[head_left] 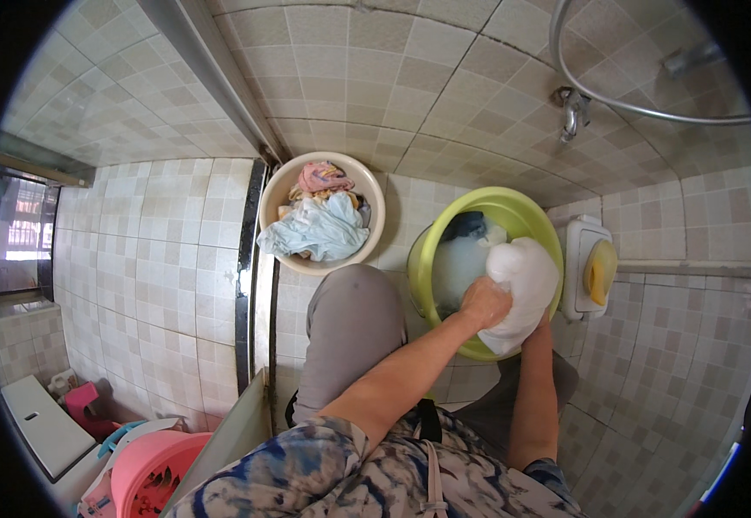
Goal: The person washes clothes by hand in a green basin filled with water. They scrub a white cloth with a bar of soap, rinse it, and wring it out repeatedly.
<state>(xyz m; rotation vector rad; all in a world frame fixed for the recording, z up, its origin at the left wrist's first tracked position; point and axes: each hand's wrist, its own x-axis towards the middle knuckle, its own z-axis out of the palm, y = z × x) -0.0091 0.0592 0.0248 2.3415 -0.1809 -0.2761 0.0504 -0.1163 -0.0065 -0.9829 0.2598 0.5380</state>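
Observation:
A white cloth, bunched and puffed out into a wet-looking bundle, is held over the right side of a lime-green basin. My left hand is closed with its knuckles up against the left side of the cloth. On the near right side my right hand holds the cloth from below, its fingers mostly hidden behind it. Cloudy water fills the basin, with a dark cloth at the far edge of the water.
A beige basin of crumpled laundry, a pale blue piece on top, stands left of my knee. Right of the green basin sits a white box with a yellow object. A tap juts from the wall. A pink tub is lower left.

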